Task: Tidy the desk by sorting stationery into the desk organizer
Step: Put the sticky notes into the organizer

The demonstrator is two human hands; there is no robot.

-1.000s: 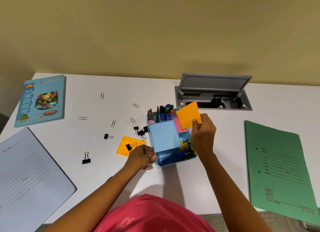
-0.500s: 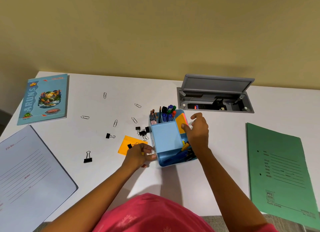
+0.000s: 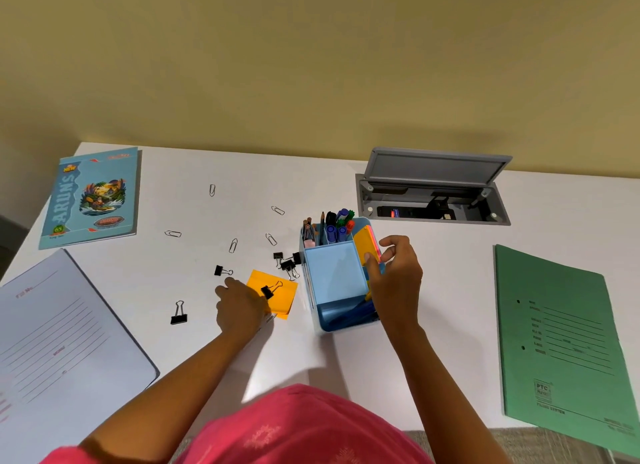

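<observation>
R fingers [image 3: 369,258] pinch orange pad [image 3: 363,242] in organizer [image 3: 334,273], L fingers [image 3: 228,285] curled beside desk notes [image 3: 284,299], grip unclear

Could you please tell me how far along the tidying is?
Done: pens and pencils stand in the back slots of the light blue plastic organizer. In hand: the right hand pinches an orange sticky-note pad in its right slot. Left: another orange pad by the left hand, black binder clips and wire paper clips on the white desk.
</observation>
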